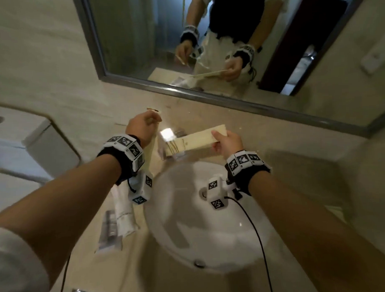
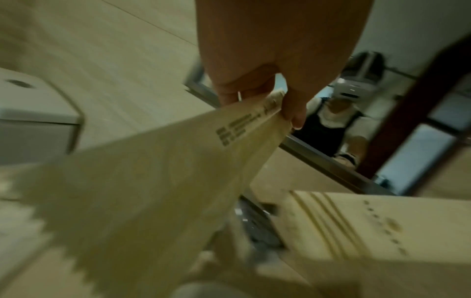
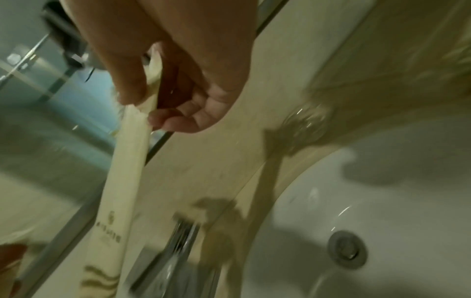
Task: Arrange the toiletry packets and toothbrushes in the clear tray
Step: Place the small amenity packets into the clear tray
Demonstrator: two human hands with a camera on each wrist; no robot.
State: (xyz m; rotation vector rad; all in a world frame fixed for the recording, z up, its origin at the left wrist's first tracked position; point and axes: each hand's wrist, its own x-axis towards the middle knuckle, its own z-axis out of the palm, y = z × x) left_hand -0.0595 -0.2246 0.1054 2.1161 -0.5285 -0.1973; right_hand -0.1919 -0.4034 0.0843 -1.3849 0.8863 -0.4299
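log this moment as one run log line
left hand: pinches cream packet | right hand: grips long packet above clear tray | more packets on counter

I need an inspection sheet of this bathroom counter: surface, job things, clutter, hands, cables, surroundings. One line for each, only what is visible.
Surface: beige counter around a white sink.
Job's things: clear tray behind the sink, holding at least one packet; its outline is hard to make out. Two more packets lie left of the sink.
Clutter: nothing seen.
Hands: left hand pinches a cream packet at one end; right hand holds a long cream packet over the tray.
Cables: black cable runs from the right wristband across the sink; another hangs under the left arm.
Surroundings: mirror above; toilet tank at left.
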